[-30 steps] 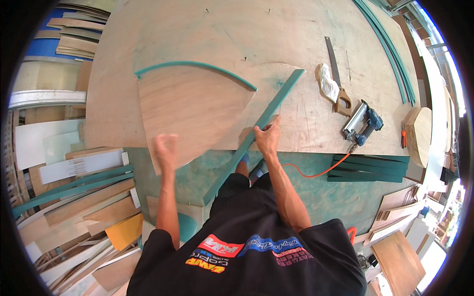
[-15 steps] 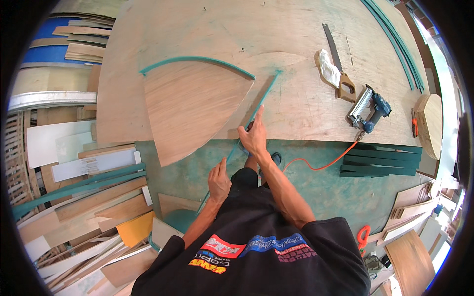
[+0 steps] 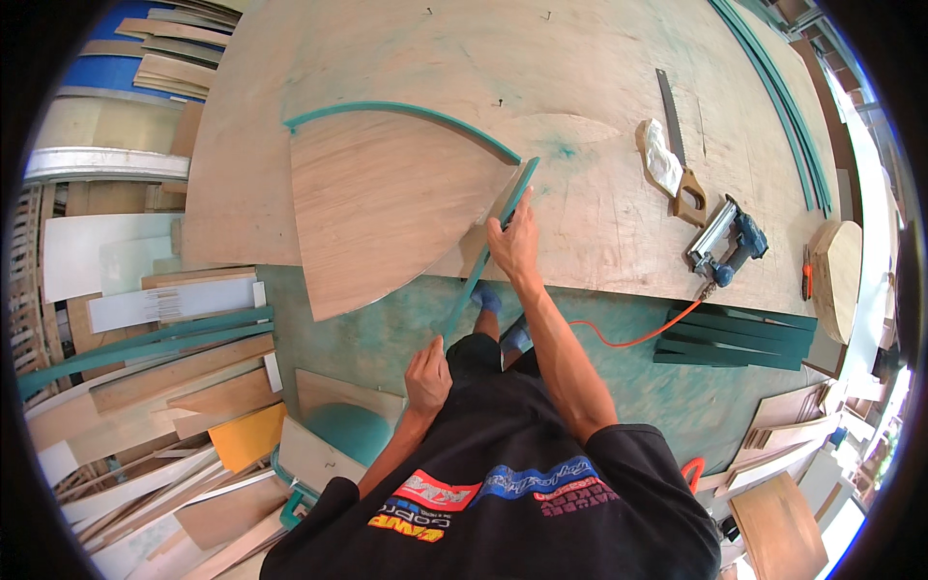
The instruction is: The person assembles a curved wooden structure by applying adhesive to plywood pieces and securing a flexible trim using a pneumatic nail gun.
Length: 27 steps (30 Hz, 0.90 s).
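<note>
A long thin green-painted strip runs slantwise between my hands, over the table's near edge. Near its far end my right hand is closed round it. My left hand closes on the near end, close to my body. Left of the strip lies a fan-shaped plywood panel, its near corner jutting past the table edge. Along its curved far side sits another green strip. The held strip's far end is beside the panel's right corner; whether they touch I cannot tell.
On the plywood tabletop lie a handsaw, a white cloth and a nail gun with an orange hose. Green strips lie far right; dark green boards are stacked below. Wood offcuts crowd the left.
The held strip has turned to show more of its broad face, and its far end has come to the panel's right corner. Both hands still hold it. The view has shifted slightly.
</note>
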Tool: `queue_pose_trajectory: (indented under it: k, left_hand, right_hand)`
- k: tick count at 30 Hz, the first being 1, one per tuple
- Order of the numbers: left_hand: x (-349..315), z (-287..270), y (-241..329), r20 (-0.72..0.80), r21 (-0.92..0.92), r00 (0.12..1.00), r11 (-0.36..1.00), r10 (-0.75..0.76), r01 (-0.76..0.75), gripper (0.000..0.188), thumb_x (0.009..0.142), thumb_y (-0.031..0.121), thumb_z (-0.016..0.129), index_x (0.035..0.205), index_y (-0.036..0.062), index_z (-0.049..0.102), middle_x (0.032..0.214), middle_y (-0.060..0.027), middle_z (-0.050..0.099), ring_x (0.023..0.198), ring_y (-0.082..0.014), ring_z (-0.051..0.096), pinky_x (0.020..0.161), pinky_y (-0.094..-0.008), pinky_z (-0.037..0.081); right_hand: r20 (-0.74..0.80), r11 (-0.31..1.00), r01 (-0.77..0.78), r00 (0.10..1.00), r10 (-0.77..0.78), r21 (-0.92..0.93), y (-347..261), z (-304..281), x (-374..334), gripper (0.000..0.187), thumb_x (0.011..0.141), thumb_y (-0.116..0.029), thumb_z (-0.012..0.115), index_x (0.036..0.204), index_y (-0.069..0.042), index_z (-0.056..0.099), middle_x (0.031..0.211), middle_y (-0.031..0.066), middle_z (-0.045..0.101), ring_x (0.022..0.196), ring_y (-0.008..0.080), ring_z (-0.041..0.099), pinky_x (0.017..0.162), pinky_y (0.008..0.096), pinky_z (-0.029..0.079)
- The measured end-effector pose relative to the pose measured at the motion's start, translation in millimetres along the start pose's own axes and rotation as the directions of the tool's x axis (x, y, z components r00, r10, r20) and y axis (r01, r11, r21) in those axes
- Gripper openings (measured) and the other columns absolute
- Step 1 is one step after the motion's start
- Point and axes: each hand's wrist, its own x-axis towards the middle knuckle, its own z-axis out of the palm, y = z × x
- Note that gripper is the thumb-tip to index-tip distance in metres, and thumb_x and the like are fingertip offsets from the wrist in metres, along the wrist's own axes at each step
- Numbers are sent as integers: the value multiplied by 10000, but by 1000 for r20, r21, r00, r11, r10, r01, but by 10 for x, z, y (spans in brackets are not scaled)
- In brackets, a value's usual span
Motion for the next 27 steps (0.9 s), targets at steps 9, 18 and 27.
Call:
queue_pose_trajectory:
  k: [9,18,27]
  left_hand:
    - [27,-85,-106,-20,-80,998,995,-63,61,295,894,-32,607,1180,-74,665,1029,-217,711,861,-387,675,770,-446,549]
    - [96,-203,-218,42,-104,994,989,-103,107,276,885,0,645,1153,-59,680,1024,-217,713,912,-387,688,796,-432,555]
    - [1877,-480,184,-68,-235,995,970,-73,55,295,916,144,702,1140,-46,672,1064,-218,701,978,-391,678,844,-438,541]
  right_hand:
    - [-32,997,54,998,-56,-60,39,207,-18,914,847,-142,630,1537,146,104,1008,312,561,823,424,594,734,475,496]
    - [2,989,-70,997,71,-131,-160,234,-27,916,865,-158,625,1547,129,85,1044,326,574,850,452,627,742,492,518]
    - [-36,992,-126,991,126,-9,-173,381,-41,937,881,-188,641,1553,121,66,1088,338,575,906,470,621,782,500,517]
